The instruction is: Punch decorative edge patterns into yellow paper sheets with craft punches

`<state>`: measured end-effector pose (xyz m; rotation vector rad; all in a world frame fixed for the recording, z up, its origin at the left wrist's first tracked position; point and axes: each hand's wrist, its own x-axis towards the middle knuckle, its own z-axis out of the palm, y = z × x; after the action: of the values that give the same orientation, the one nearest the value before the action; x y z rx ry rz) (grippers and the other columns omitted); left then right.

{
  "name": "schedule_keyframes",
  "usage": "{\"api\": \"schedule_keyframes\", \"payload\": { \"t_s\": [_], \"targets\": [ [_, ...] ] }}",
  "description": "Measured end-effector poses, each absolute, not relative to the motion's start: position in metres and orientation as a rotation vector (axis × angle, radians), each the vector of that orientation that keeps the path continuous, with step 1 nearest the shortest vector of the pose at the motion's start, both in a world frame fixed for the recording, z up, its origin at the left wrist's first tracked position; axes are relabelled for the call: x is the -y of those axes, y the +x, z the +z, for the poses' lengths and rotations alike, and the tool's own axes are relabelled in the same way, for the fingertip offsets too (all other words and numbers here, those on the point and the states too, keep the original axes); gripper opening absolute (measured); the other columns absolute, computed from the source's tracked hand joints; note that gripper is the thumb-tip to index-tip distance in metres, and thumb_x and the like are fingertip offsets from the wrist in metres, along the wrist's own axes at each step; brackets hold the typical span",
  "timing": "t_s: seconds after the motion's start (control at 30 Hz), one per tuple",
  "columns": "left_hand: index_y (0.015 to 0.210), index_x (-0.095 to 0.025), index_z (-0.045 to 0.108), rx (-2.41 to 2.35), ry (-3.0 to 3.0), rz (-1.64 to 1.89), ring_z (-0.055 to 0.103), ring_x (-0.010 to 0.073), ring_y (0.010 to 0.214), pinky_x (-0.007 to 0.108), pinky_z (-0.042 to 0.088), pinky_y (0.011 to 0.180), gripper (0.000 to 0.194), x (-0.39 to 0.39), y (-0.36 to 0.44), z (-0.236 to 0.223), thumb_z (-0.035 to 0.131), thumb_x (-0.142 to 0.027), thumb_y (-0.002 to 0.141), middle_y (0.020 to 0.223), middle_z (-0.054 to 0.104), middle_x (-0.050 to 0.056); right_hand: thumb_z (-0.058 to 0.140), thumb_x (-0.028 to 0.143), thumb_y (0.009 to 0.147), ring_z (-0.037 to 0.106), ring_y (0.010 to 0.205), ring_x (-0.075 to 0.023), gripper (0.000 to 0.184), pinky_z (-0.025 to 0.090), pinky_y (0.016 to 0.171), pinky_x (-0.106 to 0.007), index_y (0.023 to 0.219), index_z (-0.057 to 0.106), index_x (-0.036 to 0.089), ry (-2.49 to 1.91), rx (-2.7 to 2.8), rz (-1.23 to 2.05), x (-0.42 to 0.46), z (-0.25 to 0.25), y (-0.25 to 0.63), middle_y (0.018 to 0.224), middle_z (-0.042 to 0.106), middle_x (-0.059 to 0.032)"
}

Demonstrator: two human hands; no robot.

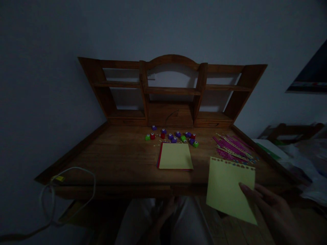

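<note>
At the lower right, my right hand [268, 200] pinches the side of a yellow paper sheet [227, 187] between thumb and fingers. A row of small punched shapes runs along the sheet's top edge. My left hand [171, 206] rests low over my lap, under the desk's front edge; its fingers are too dark to make out. On the desk lies a stack of paper [175, 156], yellow on top with red showing at the left and bottom edges. Behind it, several small purple, red and green craft punches [174, 139] are scattered among tiny paper bits.
Punched pink and yellow paper strips [233, 148] lie in a heap on the right of the wooden desk [114, 156]. A wooden shelf unit [173, 91] stands along the back. A white cable [94, 180] loops over the left front edge. Plastic bags [301, 170] sit beyond the right side.
</note>
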<state>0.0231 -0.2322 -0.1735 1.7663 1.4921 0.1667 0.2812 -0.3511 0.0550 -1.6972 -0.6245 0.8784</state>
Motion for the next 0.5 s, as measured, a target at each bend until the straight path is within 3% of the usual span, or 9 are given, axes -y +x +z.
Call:
{"api": "schedule_keyframes", "payload": {
  "t_s": [0.2, 0.37, 0.5],
  "targets": [
    [0.116, -0.025, 0.070, -1.351, 2.060, 0.157, 0.059, 0.0307, 0.116, 0.043, 0.035, 0.108, 0.040, 0.237, 0.041, -0.211, 0.037, -0.039, 0.098, 0.120, 0.068, 0.010, 0.084, 0.055, 0.056, 0.073, 0.063, -0.0305, 0.043, 0.059, 0.050, -0.029, 0.080, 0.076, 0.020, -1.726, 0.663, 0.862, 0.352, 0.061, 0.281, 0.075, 0.077, -0.0074],
    [0.125, -0.021, 0.064, -1.204, 2.275, 0.054, 0.056, 0.0339, 0.121, 0.050, 0.032, 0.110, 0.042, 0.233, 0.047, -0.248, 0.034, -0.024, 0.096, 0.127, 0.063, 0.015, 0.084, 0.055, 0.056, 0.073, 0.061, -0.0302, 0.045, 0.059, 0.048, -0.029, 0.084, 0.077, 0.020, -1.732, 0.624, 0.869, 0.352, 0.058, 0.282, 0.075, 0.077, -0.0074],
    [0.120, -0.017, 0.067, -1.192, 2.260, 0.020, 0.058, 0.0355, 0.118, 0.050, 0.030, 0.111, 0.040, 0.230, 0.051, -0.252, 0.038, -0.022, 0.092, 0.122, 0.065, 0.018, 0.084, 0.055, 0.055, 0.074, 0.069, -0.0317, 0.046, 0.061, 0.054, -0.030, 0.085, 0.077, 0.021, -1.724, 0.634, 0.876, 0.351, 0.055, 0.282, 0.081, 0.078, -0.0076]
  ]
}}
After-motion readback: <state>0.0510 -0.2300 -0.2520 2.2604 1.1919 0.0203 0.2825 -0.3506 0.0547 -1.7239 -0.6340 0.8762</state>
